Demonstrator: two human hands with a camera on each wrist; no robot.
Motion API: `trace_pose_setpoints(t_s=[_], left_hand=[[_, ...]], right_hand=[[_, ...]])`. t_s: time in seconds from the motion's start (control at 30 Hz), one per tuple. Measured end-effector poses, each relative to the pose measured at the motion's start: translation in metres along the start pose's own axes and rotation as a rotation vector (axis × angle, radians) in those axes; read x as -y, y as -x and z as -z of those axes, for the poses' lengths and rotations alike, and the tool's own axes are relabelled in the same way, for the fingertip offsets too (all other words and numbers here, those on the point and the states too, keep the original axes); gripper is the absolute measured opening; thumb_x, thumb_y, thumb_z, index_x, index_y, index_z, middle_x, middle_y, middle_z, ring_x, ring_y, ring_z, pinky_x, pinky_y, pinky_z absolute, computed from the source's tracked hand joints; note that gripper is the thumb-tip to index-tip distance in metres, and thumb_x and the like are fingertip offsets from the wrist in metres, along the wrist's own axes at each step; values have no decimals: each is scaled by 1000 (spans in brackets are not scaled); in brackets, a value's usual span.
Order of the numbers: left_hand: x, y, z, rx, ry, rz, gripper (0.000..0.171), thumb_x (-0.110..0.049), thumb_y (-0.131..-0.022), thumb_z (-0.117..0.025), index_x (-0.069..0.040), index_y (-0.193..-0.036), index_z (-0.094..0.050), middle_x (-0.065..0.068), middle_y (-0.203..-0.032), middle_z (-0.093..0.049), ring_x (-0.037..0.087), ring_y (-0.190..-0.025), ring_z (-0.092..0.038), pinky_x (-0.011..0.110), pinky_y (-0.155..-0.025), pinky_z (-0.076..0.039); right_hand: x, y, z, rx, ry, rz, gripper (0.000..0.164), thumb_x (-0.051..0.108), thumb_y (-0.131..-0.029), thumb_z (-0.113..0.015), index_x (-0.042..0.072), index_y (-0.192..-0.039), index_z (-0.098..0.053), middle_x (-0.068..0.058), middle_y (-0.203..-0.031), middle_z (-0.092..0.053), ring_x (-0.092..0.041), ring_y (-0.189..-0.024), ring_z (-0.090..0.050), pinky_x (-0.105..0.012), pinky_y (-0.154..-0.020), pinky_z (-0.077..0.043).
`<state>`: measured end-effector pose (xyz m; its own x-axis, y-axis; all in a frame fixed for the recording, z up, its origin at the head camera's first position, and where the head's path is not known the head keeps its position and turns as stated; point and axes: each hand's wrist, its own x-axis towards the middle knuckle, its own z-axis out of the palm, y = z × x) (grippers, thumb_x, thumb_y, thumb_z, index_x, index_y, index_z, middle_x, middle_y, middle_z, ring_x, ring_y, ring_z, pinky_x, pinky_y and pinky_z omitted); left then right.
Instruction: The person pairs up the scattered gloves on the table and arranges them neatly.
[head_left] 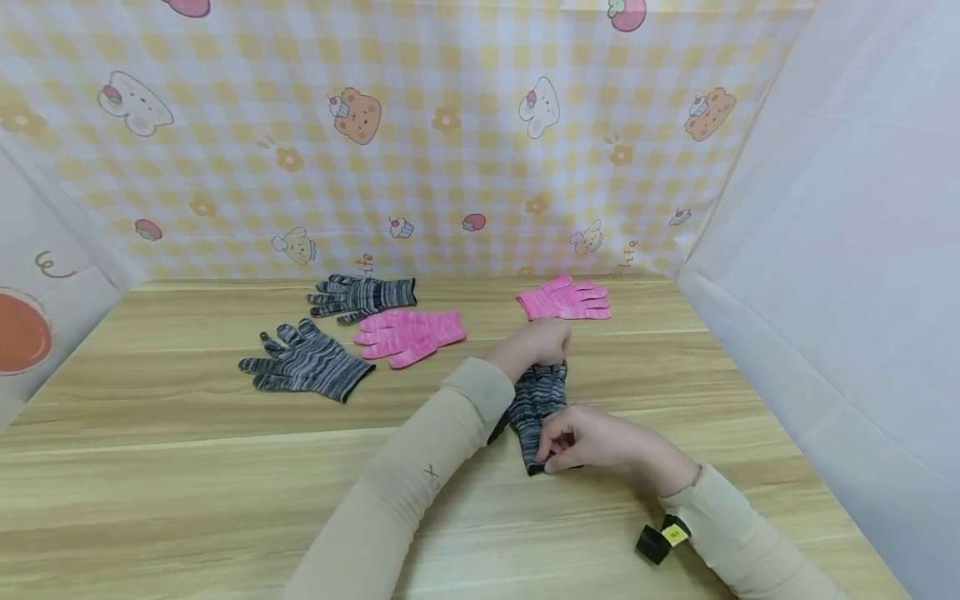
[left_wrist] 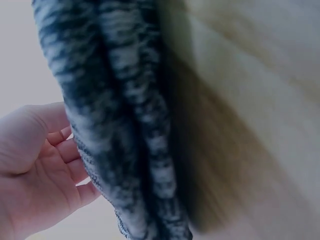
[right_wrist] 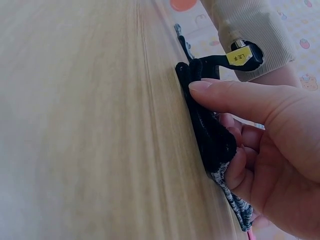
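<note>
Both hands are on a grey-and-black striped knit glove [head_left: 536,396] at the right of the table's middle. My left hand [head_left: 542,343] has its fingers curled at the glove's finger end, the far end. In the left wrist view the left hand [left_wrist: 40,170] has its fingertips behind the glove's striped fabric [left_wrist: 115,110], which fills much of that view. My right hand [head_left: 592,435] pinches the near end, the cuff. In the right wrist view its thumb presses on the black cuff [right_wrist: 202,120], with fingers curled beneath.
To the left lie two more striped gloves, one near [head_left: 311,367] and one farther back [head_left: 363,296]. A pink glove [head_left: 408,335] lies beside them, another pink glove [head_left: 567,298] behind my left hand. A checked curtain [head_left: 450,167] hangs along the table's back; a white sheet [head_left: 840,250] borders the right.
</note>
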<state>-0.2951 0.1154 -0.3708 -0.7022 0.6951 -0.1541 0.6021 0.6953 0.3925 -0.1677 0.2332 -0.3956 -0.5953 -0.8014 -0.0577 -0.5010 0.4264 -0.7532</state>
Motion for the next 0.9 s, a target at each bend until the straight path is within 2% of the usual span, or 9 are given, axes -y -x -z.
trace_pose_setpoints(t_s=[0.23, 0.37, 0.53, 0.63, 0.8, 0.9], left_hand=[[-1, -4, -4, 57, -9, 8, 25, 5, -87, -57, -10, -67, -59, -4, -63, -43, 11, -60, -36, 20, -53, -35], [-4, -5, -4, 49, -31, 4, 26, 1, -88, -59, -12, -66, -59, -5, -62, -48, 11, -59, -37, 20, -55, -37], [-6, -5, -3, 14, -34, -7, 18, -1, -90, -58, -11, -77, -65, -4, -78, -60, 10, -67, -45, 20, -60, -42], [-5, -5, -2, -2, -29, 6, 17, -1, -90, -59, -10, -77, -63, -4, -78, -58, 10, -67, -45, 20, -60, -41], [-2, -6, -2, -9, 8, 25, 23, -3, -91, -59, -11, -69, -55, -3, -68, -47, 11, -63, -39, 21, -56, -36], [0, -8, -2, -10, 31, 19, 17, -4, -91, -61, -9, -75, -62, -2, -73, -53, 11, -67, -45, 21, -60, -40]], right_hand=[[-2, 0, 0, 3, 10, 24, 9, 11, -83, -74, 17, -88, -74, 14, -72, -57, 0, -65, -50, -20, -56, -46], [-1, -1, -1, 5, 16, 41, 8, 10, -83, -73, 16, -89, -74, 14, -73, -57, 0, -65, -49, -20, -55, -46], [0, -1, 0, 4, 10, 48, 8, 9, -83, -73, 15, -89, -73, 14, -73, -57, 0, -65, -49, -20, -55, -46], [0, -2, 0, 3, 13, 55, 8, 9, -84, -73, 15, -89, -73, 13, -73, -57, 0, -64, -49, -20, -55, -46], [-1, -1, 0, 2, 17, 46, 8, 8, -84, -73, 14, -89, -74, 12, -72, -58, 0, -64, -50, -21, -55, -47], [-2, 0, 1, -1, 13, 20, 9, 8, -83, -73, 15, -89, -73, 13, -72, -58, 0, -64, -50, -21, -55, -47]])
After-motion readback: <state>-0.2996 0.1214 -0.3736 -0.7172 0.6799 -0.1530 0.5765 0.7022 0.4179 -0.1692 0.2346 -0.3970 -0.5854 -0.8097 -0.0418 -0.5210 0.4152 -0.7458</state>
